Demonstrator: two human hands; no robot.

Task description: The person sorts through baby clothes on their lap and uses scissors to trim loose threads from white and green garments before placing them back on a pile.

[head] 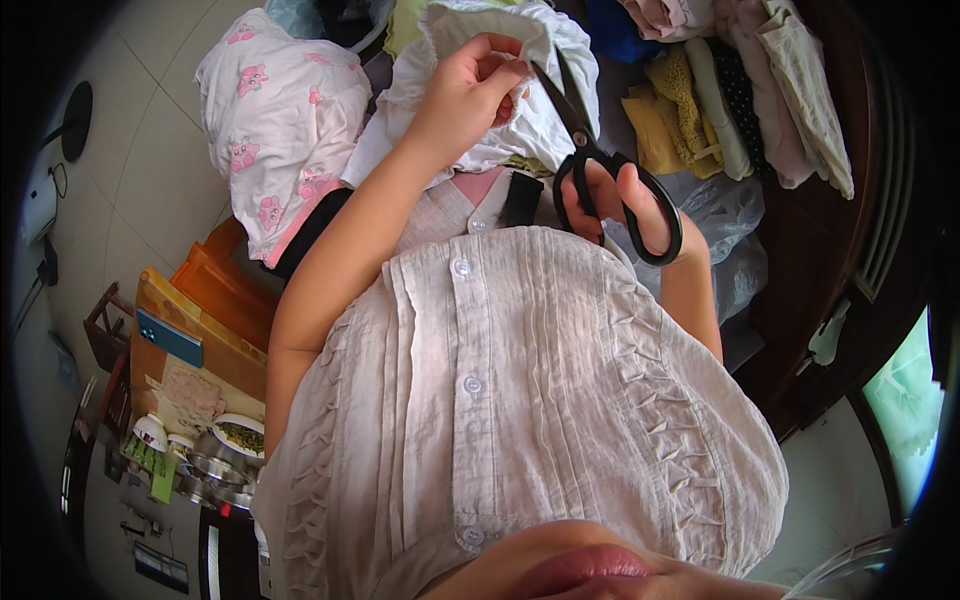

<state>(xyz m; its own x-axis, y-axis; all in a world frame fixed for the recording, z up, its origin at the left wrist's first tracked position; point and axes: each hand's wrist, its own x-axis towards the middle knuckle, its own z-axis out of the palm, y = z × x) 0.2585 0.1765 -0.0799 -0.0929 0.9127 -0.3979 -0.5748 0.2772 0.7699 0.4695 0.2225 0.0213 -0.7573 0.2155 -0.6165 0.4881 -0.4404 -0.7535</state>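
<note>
My left hand [476,86] pinches the edge of a gathered white cloth garment [555,127] between thumb and fingers. My right hand [615,199], palm turned upward, holds black-handled scissors [579,139], with the thumb through one loop and fingers through the other. The scissor blades are apart and point up-left; one tip lies close to my left fingertips, at the white cloth. A white garment with pink cartoon figures [277,127] lies left of my left forearm.
Folded clothes [750,97] and a yellow cloth [652,127] lie at the upper right, above clear plastic bags [720,232]. A plastic-lined bin [330,22] stands at the top. On the left, a wooden table [150,337] bears a blue phone [169,337], bowls and metal pots.
</note>
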